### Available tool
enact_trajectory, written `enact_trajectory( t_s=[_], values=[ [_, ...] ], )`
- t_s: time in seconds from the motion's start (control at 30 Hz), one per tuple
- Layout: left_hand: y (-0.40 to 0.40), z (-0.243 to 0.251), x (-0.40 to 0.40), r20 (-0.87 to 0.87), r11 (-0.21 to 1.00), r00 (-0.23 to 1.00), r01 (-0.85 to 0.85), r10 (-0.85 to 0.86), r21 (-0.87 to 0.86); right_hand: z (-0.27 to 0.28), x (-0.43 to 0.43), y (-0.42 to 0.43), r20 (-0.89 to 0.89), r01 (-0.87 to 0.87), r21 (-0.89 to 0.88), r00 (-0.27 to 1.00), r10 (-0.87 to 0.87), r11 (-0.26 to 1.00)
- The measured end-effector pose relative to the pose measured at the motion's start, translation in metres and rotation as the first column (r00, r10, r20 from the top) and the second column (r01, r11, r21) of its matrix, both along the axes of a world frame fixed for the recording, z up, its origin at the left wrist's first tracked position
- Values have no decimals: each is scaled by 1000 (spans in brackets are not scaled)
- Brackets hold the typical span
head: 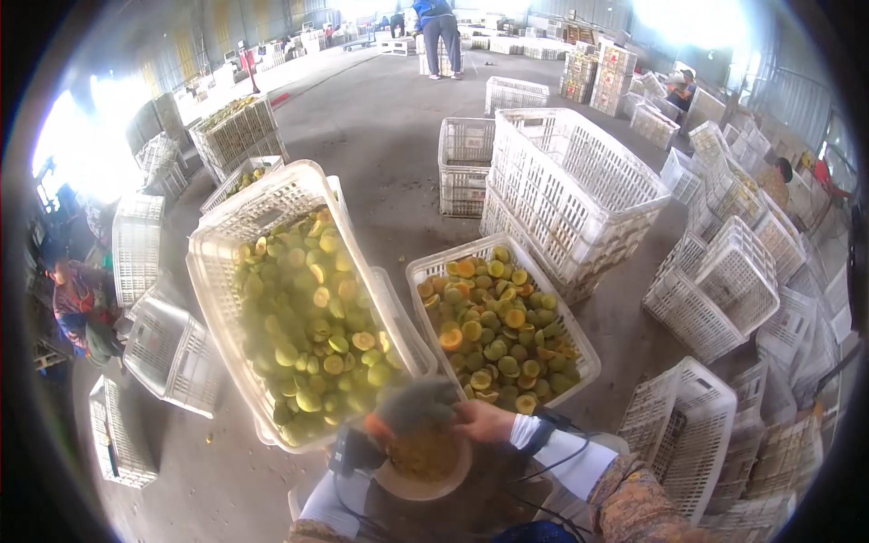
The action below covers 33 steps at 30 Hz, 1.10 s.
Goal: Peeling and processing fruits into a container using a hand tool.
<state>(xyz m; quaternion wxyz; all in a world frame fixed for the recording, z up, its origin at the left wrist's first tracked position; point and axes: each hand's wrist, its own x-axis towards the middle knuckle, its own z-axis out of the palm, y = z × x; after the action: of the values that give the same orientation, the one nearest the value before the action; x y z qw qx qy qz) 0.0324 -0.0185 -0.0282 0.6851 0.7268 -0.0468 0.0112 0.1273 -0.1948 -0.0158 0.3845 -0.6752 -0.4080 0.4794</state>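
My left hand [415, 406], in a grey glove with an orange cuff, is over a round white tub [434, 489]. My bare right hand [483, 421] meets it there, its fingers bent towards the glove. Whatever lies between them is hidden or blurred. Yellowish bits [422, 453] fill the tub's inside. Left of my hands, a tilted white plastic crate [220, 298] holds many halved green fruits [309, 332] with yellow-orange flesh. Ahead to the right, a lower white crate [589, 363] contains more halved fruits [502, 326], some cut side up.
Stacked white crates [563, 197] rise behind the right fruit crate. More crates stand on the right [686, 427] and left [173, 360]. A person [81, 305] sits at far left; another [440, 34] stands in the background. Cables [563, 461] hang by my right wrist.
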Motion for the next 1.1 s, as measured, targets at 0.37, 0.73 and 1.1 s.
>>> enact_trajectory(
  t_s=[0.37, 0.73, 1.1],
  values=[
    [17, 42, -22, -231, 994, 967, 105, -105, -13, -19, -5, 14, 78, -125, 167, 991, 113, 978],
    [47, 34, -34, 4, 954, 957, 288, -289, -88, 8, -3, 27, -363, -208, 31, 909, 205, 978],
    [28, -12, -30, 48, 946, 980, -199, 194, 257, -19, -6, 22, 42, -2, 109, 999, -3, 994]
  ],
)
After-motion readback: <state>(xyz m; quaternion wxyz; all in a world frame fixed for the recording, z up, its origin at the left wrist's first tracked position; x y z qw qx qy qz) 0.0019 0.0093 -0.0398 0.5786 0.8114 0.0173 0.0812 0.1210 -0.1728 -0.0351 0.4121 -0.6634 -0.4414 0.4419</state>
